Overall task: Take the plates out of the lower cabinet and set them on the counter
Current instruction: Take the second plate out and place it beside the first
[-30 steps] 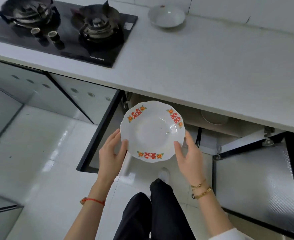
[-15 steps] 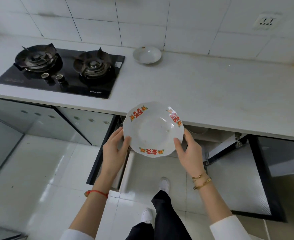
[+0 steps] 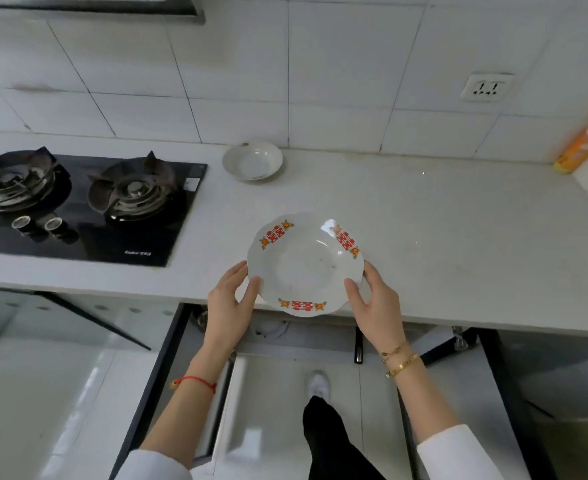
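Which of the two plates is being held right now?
The large plate with red and orange rim patterns, gripped by the left hand and right hand. The small plate sits untouched near the wall.

1. Plate (image 3: 304, 268): glazed ceramic, glossy, with red-orange printed motifs.
2. Counter (image 3: 458, 244): matt, pale, stone-like.
3. Hob (image 3: 77, 206): glossy black glass; dull metal burners.
4. Wall tiles (image 3: 237, 81): smooth, satin.
5. Floor (image 3: 70, 393): polished, reflective.
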A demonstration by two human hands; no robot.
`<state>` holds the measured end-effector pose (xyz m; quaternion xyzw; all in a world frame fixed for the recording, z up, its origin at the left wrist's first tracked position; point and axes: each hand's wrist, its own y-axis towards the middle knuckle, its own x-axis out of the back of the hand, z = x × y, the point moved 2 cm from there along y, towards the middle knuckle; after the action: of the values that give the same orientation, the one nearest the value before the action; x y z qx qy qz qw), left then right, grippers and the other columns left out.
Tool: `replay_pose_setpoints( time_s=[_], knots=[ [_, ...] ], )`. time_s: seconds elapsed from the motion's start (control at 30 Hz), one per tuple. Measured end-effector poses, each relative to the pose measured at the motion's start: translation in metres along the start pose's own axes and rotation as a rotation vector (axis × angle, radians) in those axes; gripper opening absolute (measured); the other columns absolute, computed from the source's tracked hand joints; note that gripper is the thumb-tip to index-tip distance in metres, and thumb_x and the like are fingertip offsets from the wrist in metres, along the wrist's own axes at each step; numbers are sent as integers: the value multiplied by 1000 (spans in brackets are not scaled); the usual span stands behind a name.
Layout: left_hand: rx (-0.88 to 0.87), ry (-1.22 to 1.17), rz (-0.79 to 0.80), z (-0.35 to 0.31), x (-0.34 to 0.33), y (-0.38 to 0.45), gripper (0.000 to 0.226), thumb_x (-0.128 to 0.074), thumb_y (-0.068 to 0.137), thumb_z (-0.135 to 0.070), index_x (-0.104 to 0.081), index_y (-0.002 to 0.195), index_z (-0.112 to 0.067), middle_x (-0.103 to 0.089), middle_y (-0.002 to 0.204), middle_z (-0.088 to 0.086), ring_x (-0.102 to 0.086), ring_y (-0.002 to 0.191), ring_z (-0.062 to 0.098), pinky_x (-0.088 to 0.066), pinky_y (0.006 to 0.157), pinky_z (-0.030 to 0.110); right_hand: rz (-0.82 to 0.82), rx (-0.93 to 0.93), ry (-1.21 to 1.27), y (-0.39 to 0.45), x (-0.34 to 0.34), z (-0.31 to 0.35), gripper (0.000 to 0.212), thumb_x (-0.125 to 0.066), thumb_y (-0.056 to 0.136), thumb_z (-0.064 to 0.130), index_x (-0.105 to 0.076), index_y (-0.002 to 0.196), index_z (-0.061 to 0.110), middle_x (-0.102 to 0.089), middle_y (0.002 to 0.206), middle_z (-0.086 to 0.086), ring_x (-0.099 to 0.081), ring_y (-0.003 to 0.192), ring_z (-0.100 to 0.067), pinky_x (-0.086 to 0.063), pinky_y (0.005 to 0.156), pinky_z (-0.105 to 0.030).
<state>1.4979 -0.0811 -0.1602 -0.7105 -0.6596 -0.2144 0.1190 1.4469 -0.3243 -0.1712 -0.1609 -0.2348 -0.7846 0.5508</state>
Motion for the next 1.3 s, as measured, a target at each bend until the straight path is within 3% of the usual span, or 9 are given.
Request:
replay_pose_setpoints(
  time_s=[0.13,0.23,0.37,0.47,0.6,0.73,0.9,1.03,1.3],
  knots=[
    [11,71,-5,-8,-35,65,33,-51,97,-28,-62,128,-20,-59,133,-4,-53,122,11,-39,101,18,17,6,-29,72,12,-22,36,-49,96,30,-46,132,33,-57,110,30,-58,87,15,-42,74,1],
    [33,81,2,-12,-61,114,34,-51,98,-30,-62,128,-21,-59,134,-6,-54,121,11,-39,100,19,38,25,-59,125,19,-41,38,-44,98,30,-44,136,26,-59,114,20,-58,81,9,-43,75,1],
    [57,84,2,-14,-90,174,34,-51,97,-31,-62,128,-21,-59,133,-6,-54,122,13,-41,100,22,40,27,-79,189,23,-65,35,-47,97,25,-48,133,22,-63,99,14,-52,64,20,-37,63,4],
    [83,88,13,-13,-108,216,35,-51,97,-31,-61,129,-22,-59,134,-5,-53,124,15,-41,102,25,59,12,-77,233,21,-82,31,-48,97,26,-51,127,21,-63,98,14,-56,71,17,-38,63,2],
    [145,89,37,-7,-129,265,34,-51,97,-30,-60,130,-23,-59,135,-6,-53,125,15,-38,100,20,89,-17,-46,283,13,-109,32,-49,96,26,-51,128,21,-61,107,17,-59,87,3,-39,72,4],
    [222,100,73,5,-146,310,33,-52,97,-27,-62,129,-22,-62,132,0,-56,122,24,-43,103,32,131,-74,-9,323,-3,-135,34,-51,96,28,-51,129,20,-60,111,16,-59,101,-3,-39,76,5],
    [295,137,93,31,-165,356,32,-51,98,-25,-63,128,-23,-67,117,17,-56,109,41,-46,94,42,182,-95,-23,367,-28,-164,41,-50,96,29,-46,135,20,-59,120,13,-56,107,-3,-38,81,4],
    [325,124,93,53,-175,381,32,-52,97,-22,-63,128,-23,-67,124,3,-59,113,28,-44,96,33,204,-100,-43,399,-48,-179,42,-50,96,27,-45,136,16,-61,127,2,-57,114,-11,-45,92,-18],
    [301,135,84,78,-186,413,34,-56,95,-21,-62,128,-16,-60,133,0,-52,125,25,-39,103,33,231,-121,-53,431,-72,-192,41,-50,96,29,-45,134,16,-61,126,-1,-57,115,-16,-49,91,-26]
  ],
)
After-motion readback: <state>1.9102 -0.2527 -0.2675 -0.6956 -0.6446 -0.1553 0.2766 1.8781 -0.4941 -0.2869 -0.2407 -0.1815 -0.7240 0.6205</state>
